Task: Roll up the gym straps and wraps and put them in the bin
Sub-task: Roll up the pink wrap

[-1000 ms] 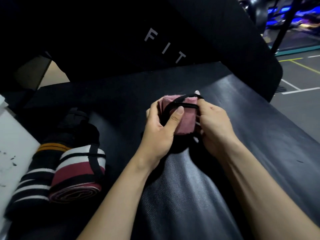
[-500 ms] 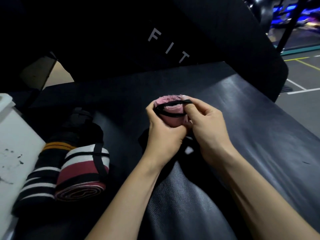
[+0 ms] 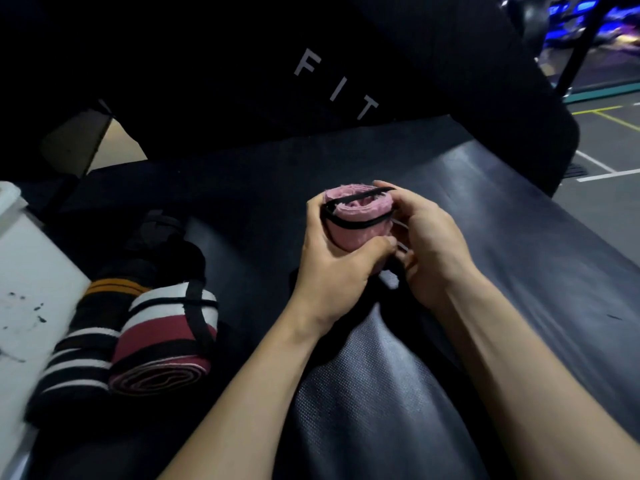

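Note:
A rolled pink wrap [image 3: 360,220] stands on end above the black padded bench [image 3: 485,237], with a thin black elastic loop round its top. My left hand [image 3: 332,268] grips the roll from the left and below. From the right, my right hand [image 3: 429,247] curls its fingers against the roll and the loop. A rolled red, white and black wrap [image 3: 166,344] and a black roll with white and orange stripes [image 3: 79,348] lie on the bench at the left. The white bin [image 3: 31,289] shows at the left edge.
The bench's upright black back pad with the letters FIT [image 3: 332,84] rises behind my hands. Grey gym floor with painted lines [image 3: 609,161] lies to the right, past the bench edge. A dark bundle [image 3: 162,233] lies behind the striped rolls.
The pink roll has turned from lying sideways to standing with its coiled end up. The black loop has slid over its top. My right hand has come closer round the roll.

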